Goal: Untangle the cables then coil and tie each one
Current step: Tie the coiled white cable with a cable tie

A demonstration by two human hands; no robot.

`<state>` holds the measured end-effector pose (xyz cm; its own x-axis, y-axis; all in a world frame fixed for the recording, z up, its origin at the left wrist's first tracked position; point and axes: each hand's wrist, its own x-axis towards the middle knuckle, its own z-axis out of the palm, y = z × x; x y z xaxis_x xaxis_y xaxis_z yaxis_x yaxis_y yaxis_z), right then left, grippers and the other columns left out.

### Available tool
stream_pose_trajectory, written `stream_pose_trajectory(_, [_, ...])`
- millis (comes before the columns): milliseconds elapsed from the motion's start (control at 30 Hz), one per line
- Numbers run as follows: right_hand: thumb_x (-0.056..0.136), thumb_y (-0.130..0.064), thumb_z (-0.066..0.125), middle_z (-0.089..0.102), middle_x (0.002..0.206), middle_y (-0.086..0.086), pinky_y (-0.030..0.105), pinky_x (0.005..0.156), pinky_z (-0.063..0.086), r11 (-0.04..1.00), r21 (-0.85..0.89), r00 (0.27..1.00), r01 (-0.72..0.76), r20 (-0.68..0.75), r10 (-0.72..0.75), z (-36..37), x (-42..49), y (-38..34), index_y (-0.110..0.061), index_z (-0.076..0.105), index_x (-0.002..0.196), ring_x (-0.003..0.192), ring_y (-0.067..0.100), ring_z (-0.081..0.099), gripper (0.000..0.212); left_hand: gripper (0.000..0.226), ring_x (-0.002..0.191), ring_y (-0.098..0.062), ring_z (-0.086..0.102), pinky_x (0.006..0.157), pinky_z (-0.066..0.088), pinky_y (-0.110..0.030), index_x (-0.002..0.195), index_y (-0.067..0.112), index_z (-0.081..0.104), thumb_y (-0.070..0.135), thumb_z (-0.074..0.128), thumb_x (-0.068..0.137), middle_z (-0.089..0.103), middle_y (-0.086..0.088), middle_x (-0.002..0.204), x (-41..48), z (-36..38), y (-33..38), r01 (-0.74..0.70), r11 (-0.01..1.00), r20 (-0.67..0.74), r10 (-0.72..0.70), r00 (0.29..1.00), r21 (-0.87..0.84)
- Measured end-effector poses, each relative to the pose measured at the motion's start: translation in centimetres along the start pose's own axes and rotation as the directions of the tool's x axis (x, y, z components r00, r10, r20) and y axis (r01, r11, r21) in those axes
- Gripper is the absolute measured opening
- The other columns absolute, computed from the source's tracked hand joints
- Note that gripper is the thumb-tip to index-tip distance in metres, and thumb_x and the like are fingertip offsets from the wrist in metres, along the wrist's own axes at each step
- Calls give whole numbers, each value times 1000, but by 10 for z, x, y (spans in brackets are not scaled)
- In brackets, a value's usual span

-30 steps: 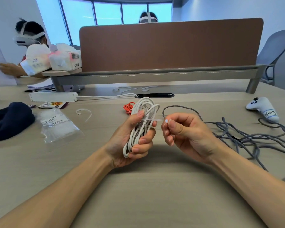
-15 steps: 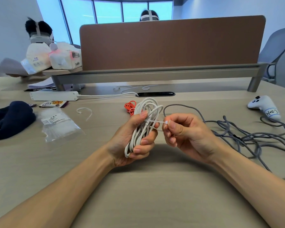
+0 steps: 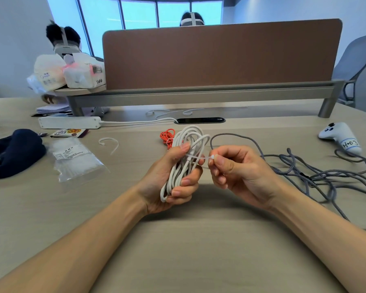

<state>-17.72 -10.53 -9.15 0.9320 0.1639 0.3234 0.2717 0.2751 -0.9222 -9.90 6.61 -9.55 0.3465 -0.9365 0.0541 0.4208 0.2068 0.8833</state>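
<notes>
Head view: left hand (image 3: 167, 182) grips the white cable coil (image 3: 190, 138), right hand (image 3: 241, 172) pinches its zip tie (image 3: 200, 158), grey cable tangle (image 3: 317, 176) just rightward.

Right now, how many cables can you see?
4: a white cable coiled in the left hand, an orange cable bundle behind it, a grey braided cable tangled on the right, and the power strip's white cord. The grey tangle may hide more.

Grey cable (image 3: 230, 134) cut off at right edge; bag label (image 3: 71, 152) text unreadable.
</notes>
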Motion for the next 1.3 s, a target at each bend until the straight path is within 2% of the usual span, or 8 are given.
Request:
stream_pose_trajectory(267, [73,-22,70,57,63,3,20,50,40,1000,21,1000,-1,17,1,-1,0,0,-9,71,76,51,10,48,13,39,31,-7,38,28,24,-11,84,11,58,48,68,78,41,-2,52,0,3,0,2,1000,-1,-2,1000,8])
stream_pose_trajectory(433, [71,-26,75,59,64,4,20,49,42,1000,21,1000,-9,30,8,-1,1,3,-6,72,82,52,10,51,23,37,28,-7,34,30,18,-11,78,10,57,48,54,81,39,-2,48,-1,7,0,11,999,-82,-7,997,43])
stream_pose_trajectory(600, [71,-21,71,60,64,5,20,48,44,1000,15,1000,-15,6,15,1,0,1,-7,73,80,51,11,53,17,39,28,-7,33,29,21,-10,80,9,51,48,54,79,39,-3,48,-1,10,0,14,998,-111,-8,994,54])
stream_pose_trajectory(833, [73,-11,68,60,59,10,21,42,43,994,-112,994,9,-109,-21,9,0,0,-9,67,73,45,16,51,2,43,26,-8,31,30,22,-9,67,8,56,47,45,82,39,-4,44,1,14,-2,23,987,-189,8,982,161])
stream_pose_trajectory(933, [74,-8,67,60,58,11,21,41,43,991,-135,991,9,-132,-27,9,0,-1,-7,57,76,45,17,52,10,44,26,-9,32,30,24,-9,63,10,58,48,46,81,40,-4,45,2,15,-2,13,980,-201,28,979,198])
stream_pose_trajectory(1033, [71,-13,70,61,60,13,22,42,44,971,-238,991,-14,-132,-19,9,1,0,-3,56,77,46,18,53,18,39,27,-11,31,32,24,-10,69,10,54,47,50,79,39,-7,47,3,14,-5,10,966,-248,56,967,257])
stream_pose_trajectory(1167, [74,-12,76,61,65,14,27,44,45,934,-357,990,-5,-133,-46,8,2,3,-4,57,76,52,22,57,21,36,29,-12,33,34,23,-11,64,14,55,46,51,82,40,-7,48,6,14,-7,-38,941,-308,148,940,337])
stream_pose_trajectory(1300, [77,-19,62,58,76,12,28,44,40,925,-378,989,-22,-143,-36,8,1,1,-12,61,71,62,22,60,9,49,30,-12,32,35,23,-11,53,16,57,43,44,92,40,-5,45,7,12,-5,-51,928,-372,198,907,369])
